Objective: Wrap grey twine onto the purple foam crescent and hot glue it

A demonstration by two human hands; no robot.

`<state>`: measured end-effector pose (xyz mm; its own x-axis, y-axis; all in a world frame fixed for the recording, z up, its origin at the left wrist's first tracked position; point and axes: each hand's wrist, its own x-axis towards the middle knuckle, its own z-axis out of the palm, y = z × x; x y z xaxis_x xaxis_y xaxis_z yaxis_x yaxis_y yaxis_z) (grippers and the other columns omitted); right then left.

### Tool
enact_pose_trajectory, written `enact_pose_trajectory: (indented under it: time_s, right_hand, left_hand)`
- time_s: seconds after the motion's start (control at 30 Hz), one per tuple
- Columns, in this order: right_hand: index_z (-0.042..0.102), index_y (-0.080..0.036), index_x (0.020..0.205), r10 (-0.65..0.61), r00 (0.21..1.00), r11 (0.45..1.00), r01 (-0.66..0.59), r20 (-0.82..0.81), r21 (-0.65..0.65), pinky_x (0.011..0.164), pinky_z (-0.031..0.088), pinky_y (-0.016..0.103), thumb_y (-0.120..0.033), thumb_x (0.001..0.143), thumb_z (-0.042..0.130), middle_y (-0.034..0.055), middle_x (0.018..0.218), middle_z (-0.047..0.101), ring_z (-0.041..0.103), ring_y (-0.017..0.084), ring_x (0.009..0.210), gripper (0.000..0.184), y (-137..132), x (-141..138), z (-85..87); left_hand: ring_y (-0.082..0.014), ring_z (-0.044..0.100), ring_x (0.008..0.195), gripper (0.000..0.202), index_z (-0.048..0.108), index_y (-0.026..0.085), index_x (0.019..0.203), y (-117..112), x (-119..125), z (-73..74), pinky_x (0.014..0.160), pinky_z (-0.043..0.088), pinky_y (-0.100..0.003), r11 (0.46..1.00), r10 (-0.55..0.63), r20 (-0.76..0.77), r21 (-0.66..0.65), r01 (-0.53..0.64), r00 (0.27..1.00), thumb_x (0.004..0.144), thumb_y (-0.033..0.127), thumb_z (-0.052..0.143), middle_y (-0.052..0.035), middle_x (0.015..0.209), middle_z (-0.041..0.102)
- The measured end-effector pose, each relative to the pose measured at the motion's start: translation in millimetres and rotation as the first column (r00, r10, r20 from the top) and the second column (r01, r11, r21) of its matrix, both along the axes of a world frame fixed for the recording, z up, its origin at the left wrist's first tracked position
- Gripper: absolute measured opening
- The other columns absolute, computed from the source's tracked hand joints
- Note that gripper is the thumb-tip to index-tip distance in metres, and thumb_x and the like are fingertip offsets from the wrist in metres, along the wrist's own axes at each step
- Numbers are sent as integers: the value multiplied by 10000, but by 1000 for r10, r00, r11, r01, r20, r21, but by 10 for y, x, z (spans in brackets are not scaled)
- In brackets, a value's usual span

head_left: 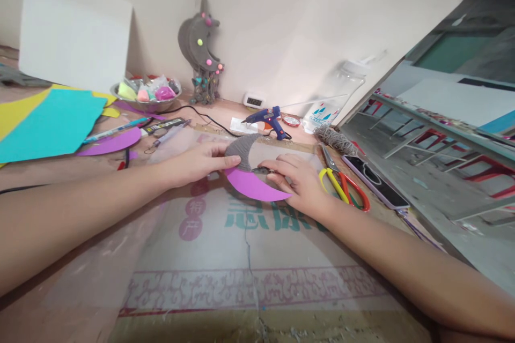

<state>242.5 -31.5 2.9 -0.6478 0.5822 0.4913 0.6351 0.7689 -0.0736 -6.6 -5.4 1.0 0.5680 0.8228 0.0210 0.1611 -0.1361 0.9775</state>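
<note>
A purple paper crescent is held above the mat, its upper half wrapped in rows of grey yarn. My left hand pinches the wrapped part, thumb on top. Close to the crescent's bare right tip is my right hand, its fingers curled around a short dark-grey bunch of yarn that runs to the crescent. Part of that grip is hidden by the fingers. Below, a thin grey strand trails down over the printed plastic sheet.
Behind stand a blue glue gun, a small clock and a bowl of coloured clay. To the right lie scissors, a phone and a yarn roll. Coloured paper covers the left. A decorated moon hangs behind.
</note>
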Motion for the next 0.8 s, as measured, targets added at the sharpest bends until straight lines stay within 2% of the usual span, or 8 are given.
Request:
enact_pose_trajectory:
  time_s: [0.17, 0.27, 0.57, 0.8]
  right_hand:
    - [624, -157, 1093, -1, 999, 1000, 0, 49, 23, 658, 366, 289, -248, 919, 485, 52, 796, 594, 489, 163, 715, 241, -3, 9, 2]
    - [622, -150, 1089, 5, 998, 999, -8, 67, 43, 657, 361, 292, -227, 915, 481, 55, 803, 594, 482, 167, 722, 237, -7, -1, 10]
    - [618, -154, 1089, -20, 994, 998, 13, 108, 68, 660, 355, 300, -176, 903, 470, 54, 812, 597, 475, 173, 735, 239, -32, -7, 34]
    - [626, -147, 1077, -11, 995, 997, 3, 100, 83, 631, 353, 293, -210, 924, 449, 56, 791, 594, 475, 162, 692, 243, -33, -17, 43]
  left_hand:
    - [-153, 582, 780, 306, 660, 180, 970, 48, -9, -7, 639, 455, -247, 997, -74, -14, 36, 74, 997, 830, 437, 571, -23, 880, 660]
    - [-151, 574, 804, 297, 663, 174, 978, 51, -2, 1, 662, 447, -245, 994, -99, -7, 47, 99, 995, 843, 418, 562, -23, 906, 662]
    - [-116, 520, 567, 329, 657, 195, 942, 21, -15, 10, 464, 391, -221, 999, -44, -31, -9, 44, 999, 793, 481, 592, -1, 714, 591]
    - [-124, 531, 585, 318, 654, 206, 944, 5, -2, 18, 472, 405, -226, 999, -31, -25, -8, 31, 999, 786, 476, 597, 2, 712, 585]
